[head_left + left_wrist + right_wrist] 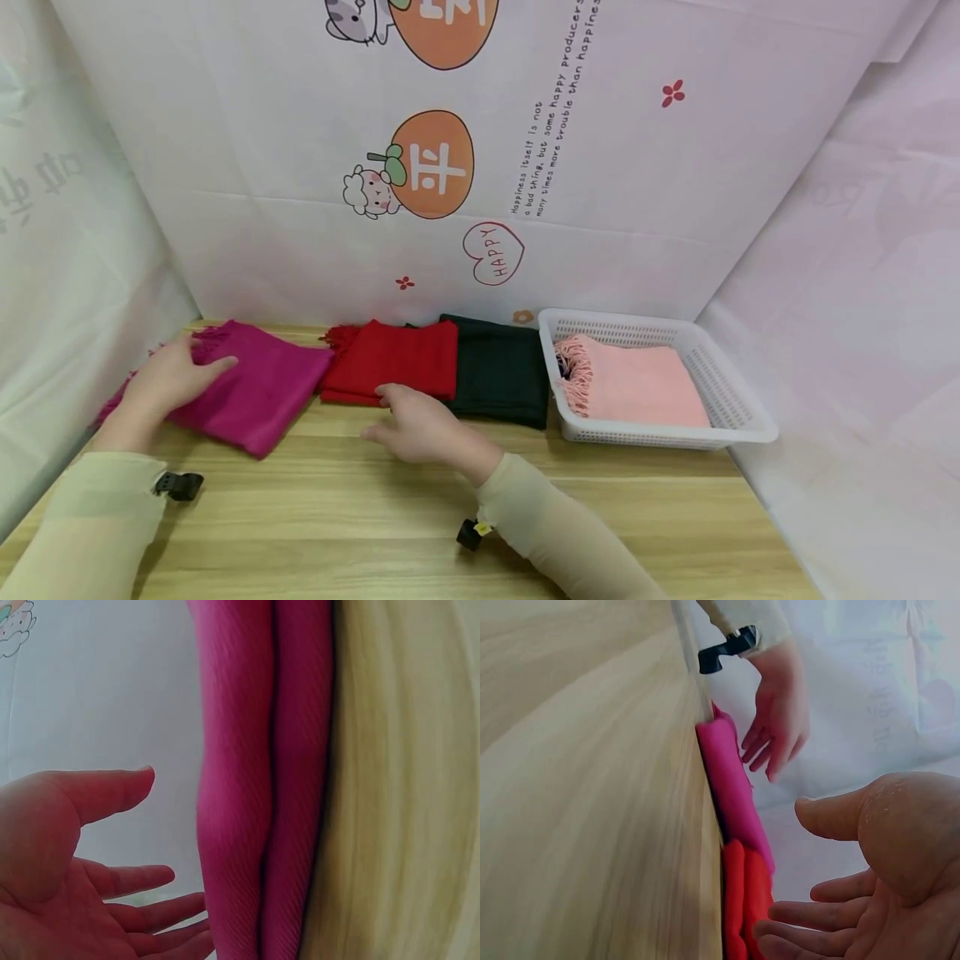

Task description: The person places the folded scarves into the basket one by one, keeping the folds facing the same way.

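Note:
A folded magenta scarf (258, 387) with fringe lies at the left of the table, set at an angle. My left hand (171, 379) is over its fringed left side, thumb apart from the fingers; in the left wrist view the fingertips (196, 904) come right to the scarf's folded edge. In front of a folded red scarf (408, 358), my right hand (420, 427) hovers with nothing in it, its fingers extended and overlapping the red scarf's front edge in the head view. The right wrist view shows this hand (885, 877) palm up beside the red folds (746, 900).
A dark green folded cloth (502, 375) lies partly under the red scarf. To its right stands a white perforated basket (738, 400) holding a folded pink fringed scarf (645, 387) and something dark beneath the fringe. White printed sheets (600, 167) wall the wooden table (337, 517) at the back and sides.

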